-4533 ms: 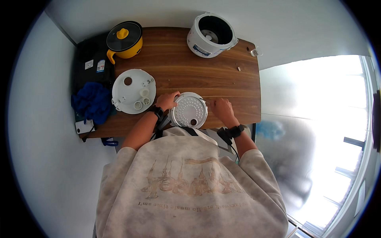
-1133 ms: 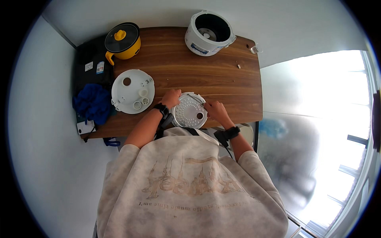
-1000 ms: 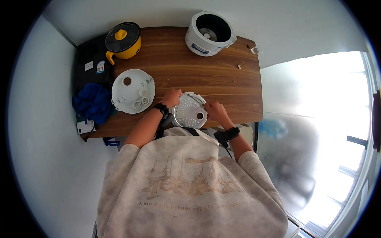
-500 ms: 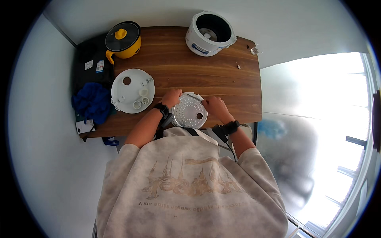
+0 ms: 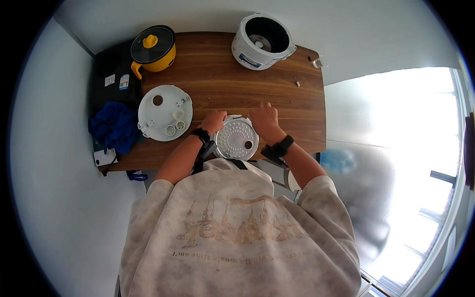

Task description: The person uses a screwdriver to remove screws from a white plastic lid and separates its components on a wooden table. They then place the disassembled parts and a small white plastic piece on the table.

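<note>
A round silver metal lid plate (image 5: 236,140) with rows of raised dimples and one dark hole lies at the table's near edge, in front of my body. My left hand (image 5: 214,122) is closed at its far left rim, fingers gripping the edge. Just beyond the plate's far right rim, my right hand (image 5: 265,120) is curled shut, apart from the plate. Whatever its fingers hold, if anything, is hidden. To the left sits a round white lid cover (image 5: 153,111) with a hole, bearing several small white round parts (image 5: 178,115).
A white rice cooker body (image 5: 247,52) stands open at the far edge. Far left are a yellow pot (image 5: 161,62) with a dark lid, a black case (image 5: 111,91) and a blue cloth (image 5: 114,126). A small clear container (image 5: 319,62) is at the far right corner.
My right hand has moved away from the plate's right rim, farther over the table. The thin grey strip at the plate's far edge no longer shows there. My left hand stays in place.
</note>
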Action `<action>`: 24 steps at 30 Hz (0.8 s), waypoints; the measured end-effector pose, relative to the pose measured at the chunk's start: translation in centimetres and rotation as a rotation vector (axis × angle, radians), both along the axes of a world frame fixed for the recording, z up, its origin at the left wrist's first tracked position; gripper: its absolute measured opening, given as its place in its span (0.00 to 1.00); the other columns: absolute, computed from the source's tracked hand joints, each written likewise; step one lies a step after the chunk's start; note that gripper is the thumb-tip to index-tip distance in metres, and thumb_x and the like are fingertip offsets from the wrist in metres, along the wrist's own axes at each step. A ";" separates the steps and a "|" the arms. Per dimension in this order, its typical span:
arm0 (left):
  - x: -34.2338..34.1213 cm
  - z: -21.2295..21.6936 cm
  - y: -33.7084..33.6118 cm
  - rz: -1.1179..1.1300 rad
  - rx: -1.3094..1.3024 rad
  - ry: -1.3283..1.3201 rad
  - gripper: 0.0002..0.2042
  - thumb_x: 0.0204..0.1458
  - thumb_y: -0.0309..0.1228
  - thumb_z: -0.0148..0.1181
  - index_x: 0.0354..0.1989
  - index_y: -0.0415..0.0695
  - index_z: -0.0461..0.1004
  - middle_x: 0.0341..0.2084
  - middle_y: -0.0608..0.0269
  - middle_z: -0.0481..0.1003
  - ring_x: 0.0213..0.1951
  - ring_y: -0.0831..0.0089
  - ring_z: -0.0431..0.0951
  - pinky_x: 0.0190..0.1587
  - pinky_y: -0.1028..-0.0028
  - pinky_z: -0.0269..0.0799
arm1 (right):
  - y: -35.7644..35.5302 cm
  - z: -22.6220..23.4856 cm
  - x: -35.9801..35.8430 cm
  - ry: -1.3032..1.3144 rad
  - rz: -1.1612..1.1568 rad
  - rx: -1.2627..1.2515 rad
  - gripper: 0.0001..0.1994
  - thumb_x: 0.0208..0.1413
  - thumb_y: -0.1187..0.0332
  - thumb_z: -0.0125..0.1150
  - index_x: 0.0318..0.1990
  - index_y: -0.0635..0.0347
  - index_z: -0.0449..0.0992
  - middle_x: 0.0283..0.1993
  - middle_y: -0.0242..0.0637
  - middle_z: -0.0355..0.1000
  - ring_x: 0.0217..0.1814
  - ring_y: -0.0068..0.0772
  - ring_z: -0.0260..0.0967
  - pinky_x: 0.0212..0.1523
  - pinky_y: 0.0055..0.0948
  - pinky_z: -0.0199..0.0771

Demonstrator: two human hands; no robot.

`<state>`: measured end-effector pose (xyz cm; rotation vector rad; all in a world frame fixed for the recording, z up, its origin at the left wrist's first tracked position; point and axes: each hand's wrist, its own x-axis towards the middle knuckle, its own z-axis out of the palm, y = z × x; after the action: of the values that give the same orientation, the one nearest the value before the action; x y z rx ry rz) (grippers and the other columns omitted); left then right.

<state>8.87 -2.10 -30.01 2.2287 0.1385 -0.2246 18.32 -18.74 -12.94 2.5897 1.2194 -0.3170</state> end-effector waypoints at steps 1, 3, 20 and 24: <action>0.0 -0.1 0.1 -0.003 -0.005 -0.001 0.12 0.36 0.19 0.66 0.29 0.42 0.69 0.26 0.52 0.74 0.34 0.52 0.75 0.35 0.57 0.69 | 0.6 0.4 -0.3 -0.056 0.055 0.024 0.06 0.47 0.67 0.60 0.28 0.54 0.83 0.35 0.42 0.77 0.45 0.43 0.73 0.36 0.34 0.77; -0.1 -0.1 0.2 0.000 0.023 -0.026 0.12 0.35 0.19 0.66 0.28 0.42 0.69 0.25 0.52 0.74 0.33 0.51 0.75 0.35 0.57 0.69 | 1.7 0.7 -0.7 -0.131 0.168 0.058 0.05 0.45 0.68 0.60 0.26 0.55 0.82 0.36 0.38 0.75 0.48 0.39 0.70 0.36 0.32 0.77; -0.4 -0.4 0.1 0.032 -0.011 -0.003 0.13 0.36 0.20 0.65 0.32 0.41 0.72 0.26 0.53 0.76 0.32 0.55 0.78 0.35 0.61 0.71 | -5.4 0.4 -0.1 0.299 -0.333 0.246 0.16 0.53 0.54 0.58 0.37 0.56 0.81 0.36 0.49 0.77 0.40 0.52 0.75 0.41 0.48 0.75; -0.3 -0.2 0.1 0.019 -0.058 0.013 0.12 0.37 0.19 0.65 0.31 0.42 0.70 0.27 0.52 0.75 0.34 0.51 0.76 0.36 0.57 0.69 | -6.6 -2.3 -1.0 0.478 -0.575 0.376 0.20 0.54 0.49 0.54 0.35 0.56 0.82 0.34 0.55 0.76 0.40 0.59 0.74 0.42 0.51 0.74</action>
<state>8.61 -2.04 -30.19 2.1681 0.1579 -0.2302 17.32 -25.35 -15.21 3.2916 0.6540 -0.9422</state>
